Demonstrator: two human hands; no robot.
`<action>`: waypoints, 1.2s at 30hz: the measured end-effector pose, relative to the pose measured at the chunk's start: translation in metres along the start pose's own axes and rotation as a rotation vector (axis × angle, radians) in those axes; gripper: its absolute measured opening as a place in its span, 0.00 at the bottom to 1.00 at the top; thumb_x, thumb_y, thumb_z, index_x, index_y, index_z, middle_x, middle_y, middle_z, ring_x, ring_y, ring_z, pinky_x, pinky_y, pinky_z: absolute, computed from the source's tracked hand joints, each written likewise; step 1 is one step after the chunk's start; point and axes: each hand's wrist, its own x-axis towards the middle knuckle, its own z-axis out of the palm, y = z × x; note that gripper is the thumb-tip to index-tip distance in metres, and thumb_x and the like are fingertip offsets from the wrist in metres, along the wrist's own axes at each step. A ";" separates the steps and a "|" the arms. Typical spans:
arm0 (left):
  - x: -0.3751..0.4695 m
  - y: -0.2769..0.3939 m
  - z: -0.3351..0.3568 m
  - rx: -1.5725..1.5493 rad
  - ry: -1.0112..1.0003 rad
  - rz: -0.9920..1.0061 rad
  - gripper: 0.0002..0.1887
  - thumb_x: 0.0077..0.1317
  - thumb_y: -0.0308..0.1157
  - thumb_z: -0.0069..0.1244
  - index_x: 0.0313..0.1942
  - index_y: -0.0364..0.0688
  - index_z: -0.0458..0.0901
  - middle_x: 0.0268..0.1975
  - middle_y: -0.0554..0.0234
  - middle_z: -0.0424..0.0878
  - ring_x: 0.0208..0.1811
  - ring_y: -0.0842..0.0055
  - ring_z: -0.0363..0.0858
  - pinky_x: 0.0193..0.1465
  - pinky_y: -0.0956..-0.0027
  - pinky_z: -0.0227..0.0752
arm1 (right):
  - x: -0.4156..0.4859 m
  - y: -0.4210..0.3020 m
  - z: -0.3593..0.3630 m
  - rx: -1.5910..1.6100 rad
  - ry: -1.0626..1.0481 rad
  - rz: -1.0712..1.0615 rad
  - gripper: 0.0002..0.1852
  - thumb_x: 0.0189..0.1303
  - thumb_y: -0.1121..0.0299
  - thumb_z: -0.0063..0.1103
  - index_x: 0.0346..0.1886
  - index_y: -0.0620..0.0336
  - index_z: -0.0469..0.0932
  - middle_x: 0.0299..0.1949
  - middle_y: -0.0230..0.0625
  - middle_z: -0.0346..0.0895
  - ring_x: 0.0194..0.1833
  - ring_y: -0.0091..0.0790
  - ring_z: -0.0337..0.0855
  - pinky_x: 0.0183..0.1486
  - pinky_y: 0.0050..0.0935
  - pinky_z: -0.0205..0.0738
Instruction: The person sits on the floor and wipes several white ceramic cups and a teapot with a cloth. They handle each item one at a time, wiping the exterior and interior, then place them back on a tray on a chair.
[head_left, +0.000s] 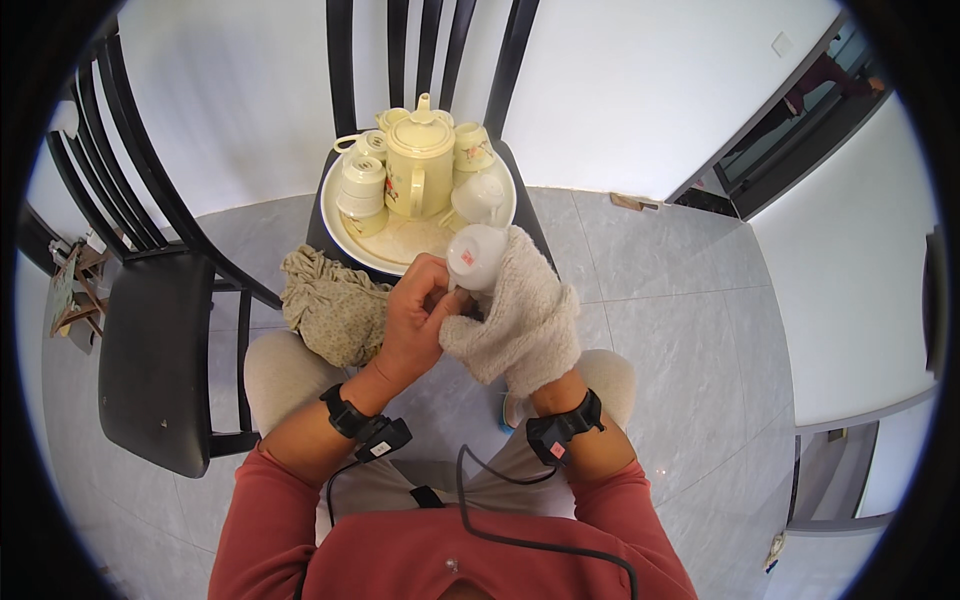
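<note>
My left hand (420, 319) pinches the handle of a white cup (477, 257), whose base with a red mark faces up at me. A cream terry cloth (517, 322) covers my right hand almost fully, so its fingers are hidden. That cloth presses against the right side of the cup. Just beyond stands a round tray (401, 240) with a pale yellow teapot (420, 154) at its middle. Around the pot are upturned cups: a stacked pair (362, 184) at the left, a floral cup (472, 146) behind right, and a white cup (478, 197) in front right.
The tray rests on the seat of a black chair (536, 217). A crumpled patterned cloth (330, 304) lies at its front left corner. Another black chair (154, 360) stands to my left. Black cables (525, 536) run from my wrist devices. A doorway (795, 112) opens at far right.
</note>
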 end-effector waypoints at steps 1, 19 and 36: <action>-0.001 -0.001 0.000 -0.023 0.003 -0.010 0.05 0.70 0.20 0.56 0.39 0.35 0.76 0.43 0.66 0.76 0.36 0.84 0.77 0.39 0.77 0.72 | 0.000 0.002 0.002 -0.028 0.020 -0.044 0.28 0.38 0.60 0.74 0.44 0.59 0.74 0.33 0.43 0.77 0.37 0.54 0.82 0.40 0.42 0.78; 0.019 0.021 -0.017 0.562 -0.177 0.294 0.39 0.63 0.21 0.60 0.73 0.42 0.60 0.57 0.55 0.76 0.57 0.72 0.79 0.61 0.69 0.74 | -0.017 0.034 0.026 -0.265 -0.133 -0.021 0.34 0.53 0.56 0.74 0.61 0.60 0.74 0.52 0.42 0.79 0.57 0.48 0.79 0.60 0.41 0.74; 0.014 0.020 -0.015 -0.156 -0.109 -0.158 0.27 0.75 0.36 0.55 0.69 0.40 0.64 0.59 0.62 0.76 0.57 0.81 0.76 0.60 0.72 0.72 | -0.047 0.077 0.062 0.619 -0.251 0.156 0.32 0.67 0.55 0.64 0.71 0.56 0.69 0.69 0.42 0.70 0.70 0.41 0.70 0.75 0.42 0.60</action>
